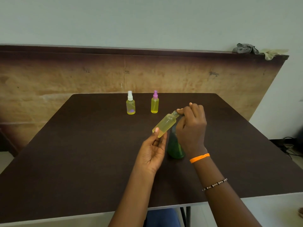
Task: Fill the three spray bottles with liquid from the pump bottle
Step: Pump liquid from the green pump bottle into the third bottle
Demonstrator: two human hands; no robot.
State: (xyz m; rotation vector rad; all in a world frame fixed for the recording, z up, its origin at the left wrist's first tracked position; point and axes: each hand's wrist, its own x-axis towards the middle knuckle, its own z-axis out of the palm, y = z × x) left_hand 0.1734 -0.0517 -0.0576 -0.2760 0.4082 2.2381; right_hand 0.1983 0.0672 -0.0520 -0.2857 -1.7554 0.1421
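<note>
Uncapped spray bottle (164, 125), tilted: we grip its base with left hand (153, 151); right hand (191, 126) curled over green pump bottle (174, 147), fingertips at its neck.

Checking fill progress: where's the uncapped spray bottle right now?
In the head view, the uncapped spray bottle is tilted above the table centre, gripped by the left hand, its open neck against the right hand over the green pump bottle.

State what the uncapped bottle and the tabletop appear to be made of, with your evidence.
Uncapped bottle: probably clear plastic, since yellow liquid shows through its wall, though glass cannot be excluded. Tabletop: seemingly dark brown laminate or painted board, matte, with little glare.
</note>
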